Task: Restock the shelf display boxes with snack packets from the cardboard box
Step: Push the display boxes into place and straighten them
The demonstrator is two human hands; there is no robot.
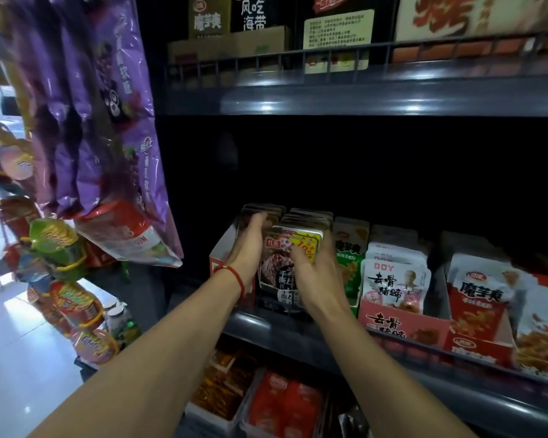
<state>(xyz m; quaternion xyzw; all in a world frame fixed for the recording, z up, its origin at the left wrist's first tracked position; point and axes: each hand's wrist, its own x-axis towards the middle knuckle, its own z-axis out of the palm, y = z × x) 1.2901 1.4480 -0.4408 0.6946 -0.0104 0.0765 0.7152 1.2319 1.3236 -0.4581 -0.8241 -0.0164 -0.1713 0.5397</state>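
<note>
Progress: both hands are in the leftmost display box (217,259) on the middle shelf (298,330), which looks nearly full, with two rows of dark beef snack packets (309,218) standing on edge.
Done, as I read it: this box holds a good stack, and the neighbouring display boxes to its right look stocked too.
Left: the front bunch wants seating flush. The cardboard box is not in view, so I can't say how many packets remain.
Left hand (249,245): reaching into the left row, fingers (260,218) curled over the packet tops; it looks like a press or a light grip, hard to call.
Right hand (314,273): wrapped round the front packets (279,267), the ones with the yellow sticker, fingers bent across their faces, thumb side hidden.
Packets against fingers: the front packets lie directly under the right hand's fingers, touching, upright and tilted slightly back, between the two hands.
</note>
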